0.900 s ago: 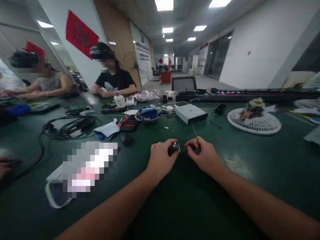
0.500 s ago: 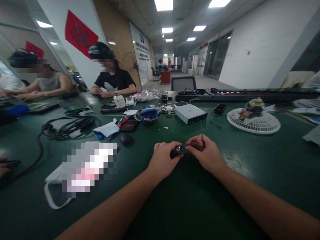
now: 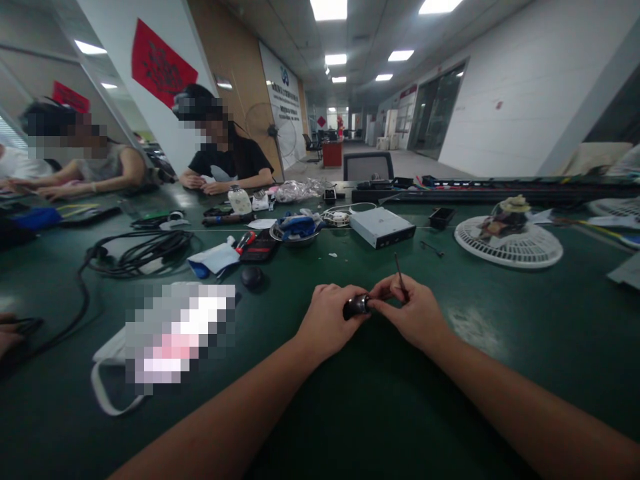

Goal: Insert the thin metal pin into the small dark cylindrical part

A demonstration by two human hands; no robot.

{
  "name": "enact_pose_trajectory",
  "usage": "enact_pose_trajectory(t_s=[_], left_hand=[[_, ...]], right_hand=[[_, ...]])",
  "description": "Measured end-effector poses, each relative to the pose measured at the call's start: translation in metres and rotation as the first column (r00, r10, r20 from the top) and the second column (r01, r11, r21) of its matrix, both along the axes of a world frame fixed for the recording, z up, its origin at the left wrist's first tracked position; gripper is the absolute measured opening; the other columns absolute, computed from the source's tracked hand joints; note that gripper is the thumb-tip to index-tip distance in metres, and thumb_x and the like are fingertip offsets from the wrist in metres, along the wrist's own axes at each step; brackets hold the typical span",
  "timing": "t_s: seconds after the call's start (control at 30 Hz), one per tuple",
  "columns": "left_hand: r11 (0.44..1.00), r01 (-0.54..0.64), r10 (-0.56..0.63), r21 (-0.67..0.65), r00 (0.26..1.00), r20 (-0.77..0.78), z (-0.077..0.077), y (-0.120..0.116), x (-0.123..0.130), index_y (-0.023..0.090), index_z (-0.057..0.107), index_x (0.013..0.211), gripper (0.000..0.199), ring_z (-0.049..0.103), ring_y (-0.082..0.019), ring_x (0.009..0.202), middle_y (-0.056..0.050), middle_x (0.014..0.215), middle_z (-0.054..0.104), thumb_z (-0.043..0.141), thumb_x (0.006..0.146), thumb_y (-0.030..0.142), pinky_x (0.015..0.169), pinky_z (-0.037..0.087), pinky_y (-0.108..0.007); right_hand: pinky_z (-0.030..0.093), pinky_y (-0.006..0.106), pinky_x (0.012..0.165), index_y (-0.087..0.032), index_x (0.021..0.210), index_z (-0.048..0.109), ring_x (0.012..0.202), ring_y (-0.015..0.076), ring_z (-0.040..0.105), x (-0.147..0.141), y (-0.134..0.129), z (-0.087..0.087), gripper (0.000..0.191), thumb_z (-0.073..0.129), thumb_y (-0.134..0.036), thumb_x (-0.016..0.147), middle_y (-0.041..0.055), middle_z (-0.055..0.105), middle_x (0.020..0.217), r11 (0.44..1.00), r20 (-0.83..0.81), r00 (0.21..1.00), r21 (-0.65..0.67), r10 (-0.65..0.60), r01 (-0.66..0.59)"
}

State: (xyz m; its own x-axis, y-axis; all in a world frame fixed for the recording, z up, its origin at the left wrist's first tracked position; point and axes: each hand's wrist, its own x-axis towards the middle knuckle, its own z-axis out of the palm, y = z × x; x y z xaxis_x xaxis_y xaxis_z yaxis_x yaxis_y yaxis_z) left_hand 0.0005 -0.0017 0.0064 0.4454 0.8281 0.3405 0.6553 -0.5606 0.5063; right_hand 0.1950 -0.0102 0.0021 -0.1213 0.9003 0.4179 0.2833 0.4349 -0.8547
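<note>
My left hand (image 3: pixel 327 320) is closed round a short dark cylinder (image 3: pixel 357 306) with a shiny metal rim facing right. My right hand (image 3: pixel 407 308) is closed, its thumb and forefinger pinched at that rim. A thin dark rod (image 3: pixel 399 268) sticks up from between the fingers of my right hand; its lower part is hidden, so its kind is unclear. Whatever the fingertips pinch at the rim is too small to make out. Both hands are over the green table (image 3: pixel 320 413).
Beyond my hands are a grey disc drive (image 3: pixel 383 228), a bowl (image 3: pixel 295 241) with blue cloth and a white fan grille (image 3: pixel 507 247). To the left are a black mouse (image 3: pixel 252 277), coiled black cable (image 3: pixel 137 253) and a white-strapped bag (image 3: pixel 110 347). Two people (image 3: pixel 225 157) sit across at left.
My right fingertips have moved left onto the cylinder's rim, closing a small gap. The thin rod has tilted to the left and sits lower. My left hand has hardly moved.
</note>
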Motion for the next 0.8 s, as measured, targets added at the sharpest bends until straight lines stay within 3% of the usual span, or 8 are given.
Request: enact_pose_trajectory(t_s=[0.17, 0.37, 0.67, 0.8], left_hand=[[0.999, 0.031, -0.032, 0.019, 0.999, 0.016, -0.0008, 0.0005, -0.0005, 0.031, 0.067, 0.108, 0.028, 0.062, -0.020, 0.099, 0.005, 0.102, 0.073, 0.074, 0.082, 0.023, 0.094, 0.037, -0.043], [1.000, 0.022, -0.022, 0.017, 1.000, 0.010, -0.0011, 0.0002, -0.0011, 0.031, 0.068, 0.107, 0.030, 0.063, -0.020, 0.099, 0.005, 0.101, 0.073, 0.076, 0.079, 0.023, 0.096, 0.036, -0.044], [0.998, 0.057, -0.056, 0.038, 0.998, -0.034, 0.0019, -0.0010, -0.0002, 0.031, 0.069, 0.105, 0.024, 0.063, -0.020, 0.100, 0.004, 0.101, 0.074, 0.072, 0.082, 0.021, 0.097, 0.034, -0.044], [0.998, 0.047, -0.046, 0.049, 0.999, -0.024, 0.0015, -0.0015, 0.0006, 0.031, 0.069, 0.107, 0.025, 0.063, -0.020, 0.102, 0.004, 0.104, 0.075, 0.070, 0.084, 0.021, 0.097, 0.035, -0.043]], right_hand=[[0.049, 0.033, 0.070, -0.025, 0.069, 0.033, 0.074, 0.0177, 0.064, -0.0006, 0.0005, 0.0026, 0.044, 0.076, -0.024, 0.075, 0.0006, 0.069, 0.081, 0.999, 0.104, 0.994, -0.021, -0.029, 0.031], [0.048, 0.034, 0.072, -0.025, 0.069, 0.033, 0.075, 0.0186, 0.066, 0.0017, 0.0032, -0.0015, 0.044, 0.076, -0.025, 0.076, 0.0006, 0.071, 0.081, 0.996, 0.084, 0.996, -0.083, -0.030, 0.037], [0.042, 0.031, 0.061, -0.024, 0.070, 0.037, 0.065, 0.0151, 0.055, 0.0006, 0.0027, -0.0001, 0.040, 0.076, -0.030, 0.075, -0.0007, 0.066, 0.076, 0.996, 0.220, 0.975, -0.077, -0.035, 0.053], [0.041, 0.029, 0.057, -0.024, 0.070, 0.039, 0.062, 0.0145, 0.053, -0.0005, 0.0014, 0.0016, 0.039, 0.076, -0.033, 0.073, -0.0011, 0.063, 0.072, 0.992, 0.208, 0.976, -0.096, -0.062, 0.083]])
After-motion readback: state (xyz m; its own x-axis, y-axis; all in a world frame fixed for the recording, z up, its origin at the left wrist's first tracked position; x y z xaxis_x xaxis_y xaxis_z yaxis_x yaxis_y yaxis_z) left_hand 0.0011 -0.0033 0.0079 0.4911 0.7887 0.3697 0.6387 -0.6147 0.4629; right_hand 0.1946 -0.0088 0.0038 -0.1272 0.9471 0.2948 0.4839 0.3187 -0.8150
